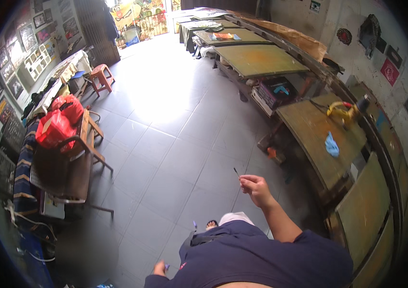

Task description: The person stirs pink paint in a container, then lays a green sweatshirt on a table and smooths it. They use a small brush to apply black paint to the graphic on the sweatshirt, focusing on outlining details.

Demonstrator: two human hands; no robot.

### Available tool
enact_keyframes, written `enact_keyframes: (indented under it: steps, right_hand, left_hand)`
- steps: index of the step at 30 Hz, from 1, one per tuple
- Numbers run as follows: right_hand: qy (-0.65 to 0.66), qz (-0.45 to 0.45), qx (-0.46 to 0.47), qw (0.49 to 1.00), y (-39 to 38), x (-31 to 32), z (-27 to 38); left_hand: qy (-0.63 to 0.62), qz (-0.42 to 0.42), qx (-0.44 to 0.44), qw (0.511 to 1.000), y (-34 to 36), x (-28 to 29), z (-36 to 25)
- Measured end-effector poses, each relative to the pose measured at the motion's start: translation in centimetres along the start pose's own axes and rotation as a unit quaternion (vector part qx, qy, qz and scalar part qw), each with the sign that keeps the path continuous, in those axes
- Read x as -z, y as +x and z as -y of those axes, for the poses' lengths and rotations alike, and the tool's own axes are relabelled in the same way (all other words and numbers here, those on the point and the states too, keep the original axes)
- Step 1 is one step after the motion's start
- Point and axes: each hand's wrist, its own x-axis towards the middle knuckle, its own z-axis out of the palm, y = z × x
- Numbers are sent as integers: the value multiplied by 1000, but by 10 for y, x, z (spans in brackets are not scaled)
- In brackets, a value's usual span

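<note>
Out over the tiled floor, my right hand (257, 189) pinches a thin dark stick (236, 171) with its tip pointing up and left. What kind of stick it is, I cannot make out. My left hand (160, 269) is low beside my dark blue shirt (247, 259). Only part of it shows, its fingers look curled, and a small purple bit (167, 267) is against it. The rest of that object is hidden. Another small purple piece (195, 224) shows near my waist, by a sandalled foot (211, 224).
Along the right runs a line of greenish boards (261, 60); a yellow heat gun (350, 111) and a crumpled blue cloth (331, 145) lie on one. To the left stand a brown chair (62, 175), red plastic bags (57, 129) and a red stool (102, 77).
</note>
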Motion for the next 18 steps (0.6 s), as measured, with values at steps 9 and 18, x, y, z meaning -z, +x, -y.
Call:
enact_keyframes:
  steps: [9,18]
  right_hand:
    - [36,-110,-4,993,243,7,27]
    - [4,-37,-4,999,548,-104,100]
  left_hand:
    - [-47,43,-517,853,-109,0,-596]
    - [117,-4,-161,980,34,57,-662]
